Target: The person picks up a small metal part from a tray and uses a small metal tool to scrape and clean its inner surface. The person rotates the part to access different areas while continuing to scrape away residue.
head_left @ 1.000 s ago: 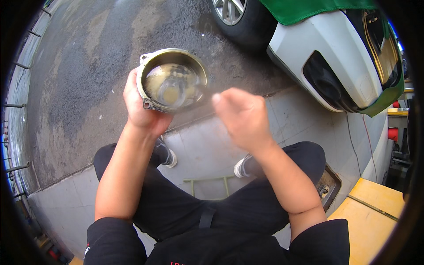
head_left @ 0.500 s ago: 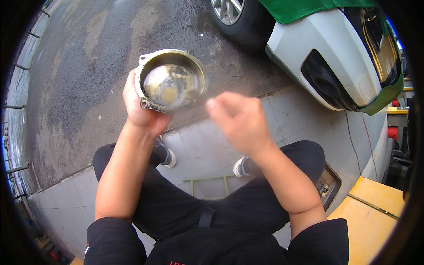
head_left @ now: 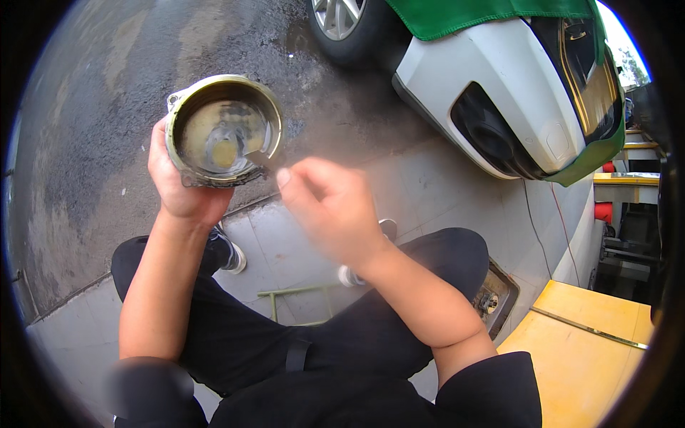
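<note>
A round, cup-shaped metal housing [head_left: 196, 132] with bolt lugs on its rim is held up in front of me, its open side facing me. Gripping it from the left and below is my left hand [head_left: 182, 182], fingers mostly hidden behind it. Inside, the floor is shiny with dark and yellowish patches. My right hand [head_left: 332, 207] is closed in a pinch just off the housing's lower right rim, slightly blurred. From its fingertips a small, dark, flat blade-like piece [head_left: 258, 158] reaches over the rim into the opening; its exact kind is not clear.
At upper right stands a white car bumper [head_left: 499, 85] under a green cover [head_left: 471, 18], beside a wheel [head_left: 339, 21]. A metal tray [head_left: 503, 292] with a part in it and a yellow surface [head_left: 571, 357] lie right. A greenish frame [head_left: 275, 307] sits between my legs.
The view has swung right, so everything sits further left in the picture. The dark blade-like piece now shows plainly over the housing's rim. My left hand keeps its grip.
</note>
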Demonstrator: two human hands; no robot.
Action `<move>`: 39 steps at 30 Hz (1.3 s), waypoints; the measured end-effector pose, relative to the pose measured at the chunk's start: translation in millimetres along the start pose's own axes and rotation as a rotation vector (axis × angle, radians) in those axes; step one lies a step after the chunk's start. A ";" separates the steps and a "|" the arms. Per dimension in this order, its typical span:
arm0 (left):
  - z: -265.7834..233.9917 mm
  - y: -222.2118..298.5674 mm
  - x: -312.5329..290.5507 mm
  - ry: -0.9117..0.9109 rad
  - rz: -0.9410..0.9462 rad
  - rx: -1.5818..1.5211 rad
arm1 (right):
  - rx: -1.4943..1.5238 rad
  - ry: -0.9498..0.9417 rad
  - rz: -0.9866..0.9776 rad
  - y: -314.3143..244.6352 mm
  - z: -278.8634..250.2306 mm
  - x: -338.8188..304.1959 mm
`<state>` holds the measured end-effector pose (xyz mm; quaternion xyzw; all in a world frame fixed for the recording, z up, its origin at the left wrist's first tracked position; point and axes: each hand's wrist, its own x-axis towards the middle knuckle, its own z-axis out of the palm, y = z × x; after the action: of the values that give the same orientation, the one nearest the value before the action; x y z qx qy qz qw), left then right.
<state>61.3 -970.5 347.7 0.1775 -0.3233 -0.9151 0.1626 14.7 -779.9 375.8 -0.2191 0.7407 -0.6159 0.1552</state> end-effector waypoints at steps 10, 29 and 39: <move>10.2 -6.5 -9.2 0.040 0.030 -0.172 | 0.025 0.064 0.021 5.5 6.5 3.5; 13.0 -6.9 -4.9 0.071 0.039 -0.129 | 0.000 0.072 0.052 5.5 4.0 5.2; 12.1 -7.1 -4.5 0.078 0.013 -0.156 | -0.020 0.028 0.010 7.8 7.7 3.8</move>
<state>58.8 -957.0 352.9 0.1975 -0.2458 -0.9289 0.1944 14.2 -787.2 366.8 -0.2083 0.7501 -0.6106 0.1455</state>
